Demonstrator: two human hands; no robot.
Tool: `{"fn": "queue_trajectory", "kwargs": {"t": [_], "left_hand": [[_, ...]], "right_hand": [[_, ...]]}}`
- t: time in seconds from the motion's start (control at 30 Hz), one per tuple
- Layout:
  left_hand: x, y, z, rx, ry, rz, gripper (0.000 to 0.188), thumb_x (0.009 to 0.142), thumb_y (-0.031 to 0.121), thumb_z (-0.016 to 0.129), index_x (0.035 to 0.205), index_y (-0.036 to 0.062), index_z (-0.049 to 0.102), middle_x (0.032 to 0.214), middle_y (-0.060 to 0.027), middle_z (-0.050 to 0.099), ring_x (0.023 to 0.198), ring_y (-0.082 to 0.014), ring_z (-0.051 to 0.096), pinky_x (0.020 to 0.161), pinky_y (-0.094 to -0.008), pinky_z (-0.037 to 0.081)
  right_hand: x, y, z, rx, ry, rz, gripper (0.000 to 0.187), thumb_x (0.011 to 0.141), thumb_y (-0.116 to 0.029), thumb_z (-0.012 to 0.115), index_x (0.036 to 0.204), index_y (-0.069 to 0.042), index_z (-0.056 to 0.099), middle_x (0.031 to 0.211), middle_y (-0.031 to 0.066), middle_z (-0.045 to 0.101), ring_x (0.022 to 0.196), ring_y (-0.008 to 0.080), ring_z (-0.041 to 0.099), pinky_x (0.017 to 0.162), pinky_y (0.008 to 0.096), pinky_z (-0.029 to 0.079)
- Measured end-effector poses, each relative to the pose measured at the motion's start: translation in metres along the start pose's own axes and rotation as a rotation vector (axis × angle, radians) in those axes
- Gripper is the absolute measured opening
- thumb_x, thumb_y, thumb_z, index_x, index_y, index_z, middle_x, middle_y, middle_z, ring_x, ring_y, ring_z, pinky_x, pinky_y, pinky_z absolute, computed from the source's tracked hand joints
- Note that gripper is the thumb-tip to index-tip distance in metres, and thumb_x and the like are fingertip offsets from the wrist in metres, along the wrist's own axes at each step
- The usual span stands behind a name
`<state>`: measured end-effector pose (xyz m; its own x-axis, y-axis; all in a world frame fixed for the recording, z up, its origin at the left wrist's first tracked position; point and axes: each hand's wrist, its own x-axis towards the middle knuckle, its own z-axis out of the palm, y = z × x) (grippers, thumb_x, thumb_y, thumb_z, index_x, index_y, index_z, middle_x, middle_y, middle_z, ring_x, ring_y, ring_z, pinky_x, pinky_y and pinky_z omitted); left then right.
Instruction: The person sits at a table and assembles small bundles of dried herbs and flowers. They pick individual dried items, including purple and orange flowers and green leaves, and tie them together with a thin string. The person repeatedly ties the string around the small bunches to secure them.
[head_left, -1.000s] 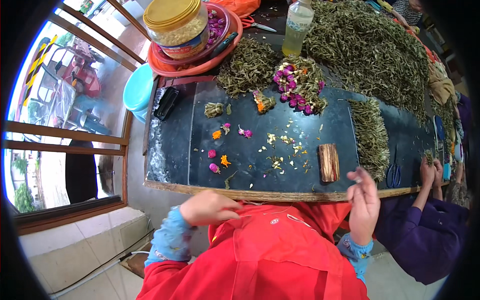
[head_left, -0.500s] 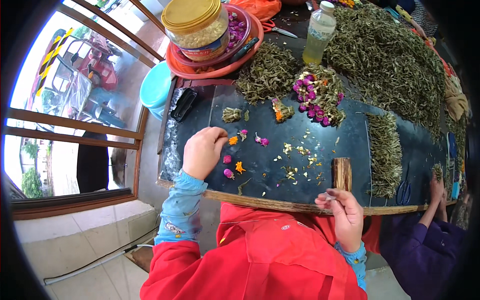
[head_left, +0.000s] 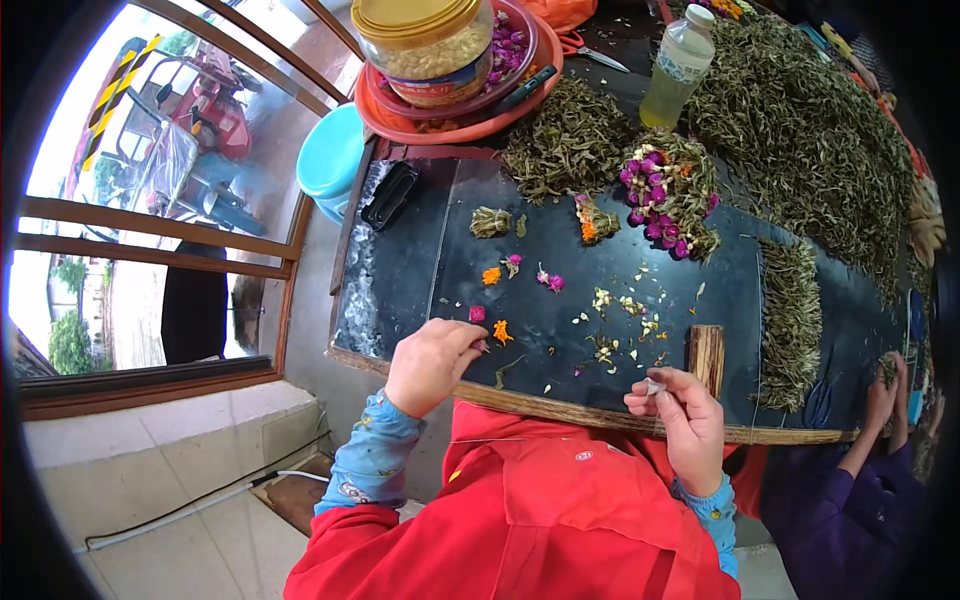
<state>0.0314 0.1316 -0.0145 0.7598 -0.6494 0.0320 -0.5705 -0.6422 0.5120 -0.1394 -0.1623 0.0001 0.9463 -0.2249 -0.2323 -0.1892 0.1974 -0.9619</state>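
At the table's near left, my left hand [head_left: 425, 367] has its thumb and fingers closed at a purple-pink dried flower [head_left: 481, 347], mostly covered by the fingertips. Just beyond lie a pink bud [head_left: 477, 314] and an orange flower [head_left: 502, 331]. My right hand [head_left: 690, 420] is over the front edge, its fingers pinched on a small whitish scrap [head_left: 654, 387] whose kind I cannot make out. Farther in are another orange flower [head_left: 491, 276], purple blossoms [head_left: 551, 280] and scattered pale petals [head_left: 627, 304]. A wooden block [head_left: 706, 358] stands beside my right hand.
Small tied bundles [head_left: 490, 222], a dark tray [head_left: 390, 195], a heap of dried leaves [head_left: 810, 150] and a bottle of yellowish liquid [head_left: 678, 70] are on the table. Red basins [head_left: 540, 85] with a lidded jar [head_left: 420, 60] stand far left. A co-worker's hand [head_left: 884, 395] works at right.
My left hand has come down toward the front edge, from beside the upper orange flower to the purple-pink one. My right hand keeps its pinch. The view has shifted slightly.
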Motion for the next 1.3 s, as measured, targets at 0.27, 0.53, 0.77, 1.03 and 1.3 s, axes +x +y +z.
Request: {"fn": "queue_trajectory", "kwargs": {"t": [0.27, 0.53, 0.77, 1.03, 1.3], "left_hand": [[0.019, 0.018, -0.002, -0.535, 0.051, -0.108, 0.016, 0.086, 0.0, 0.07, 0.102, -0.0002, 0.07, 0.101, -0.0084, 0.065, 0.076, -0.0121, 0.065, 0.065, -0.0251, 0.053], [0.017, 0.007, 0.001, -0.136, 0.239, -0.109, 0.013, 0.083, 0.001, 0.072, 0.096, 0.002, 0.071, 0.086, -0.0106, 0.071, 0.076, -0.0193, 0.069, 0.069, -0.0299, 0.055], [0.033, 0.027, -0.013, -0.677, 0.246, -0.442, 0.015, 0.088, 0.001, 0.069, 0.103, 0.0005, 0.07, 0.09, -0.0061, 0.073, 0.085, -0.0101, 0.069, 0.068, -0.0249, 0.055], [0.017, 0.073, 0.055, -1.26, -0.328, -0.339, 0.017, 0.094, 0.005, 0.066, 0.11, -0.0011, 0.067, 0.103, -0.0069, 0.072, 0.086, -0.011, 0.069, 0.071, -0.0237, 0.057], [0.03, 0.071, 0.042, -1.546, -0.231, -0.558, 0.021, 0.096, 0.011, 0.064, 0.114, -0.0001, 0.061, 0.101, -0.0092, 0.071, 0.084, -0.0141, 0.069, 0.066, -0.0244, 0.056]], "right_hand": [[0.007, -0.002, 0.014, 0.036, -0.053, 0.074, 0.023, 0.101, 0.0, 0.051, 0.121, 0.006, 0.061, 0.107, 0.0161, 0.07, 0.095, 0.0207, 0.072, 0.082, 0.03, 0.06], [0.005, 0.006, 0.012, -0.086, -0.041, 0.005, 0.018, 0.099, 0.002, 0.053, 0.113, 0.006, 0.063, 0.102, 0.0147, 0.072, 0.091, 0.0196, 0.073, 0.082, 0.0291, 0.059], [0.007, 0.004, 0.018, -0.103, -0.075, -0.008, 0.016, 0.098, 0.003, 0.054, 0.112, 0.007, 0.063, 0.101, 0.0153, 0.072, 0.09, 0.0205, 0.073, 0.081, 0.0306, 0.06], [0.01, 0.005, 0.03, -0.171, -0.115, -0.075, 0.013, 0.095, 0.004, 0.059, 0.105, 0.005, 0.067, 0.096, 0.0116, 0.074, 0.084, 0.0165, 0.074, 0.074, 0.0256, 0.059], [0.012, 0.005, 0.032, -0.183, -0.062, -0.027, 0.015, 0.094, 0.001, 0.059, 0.106, 0.003, 0.069, 0.082, 0.0093, 0.073, 0.07, 0.0129, 0.072, 0.061, 0.0237, 0.056]]}}
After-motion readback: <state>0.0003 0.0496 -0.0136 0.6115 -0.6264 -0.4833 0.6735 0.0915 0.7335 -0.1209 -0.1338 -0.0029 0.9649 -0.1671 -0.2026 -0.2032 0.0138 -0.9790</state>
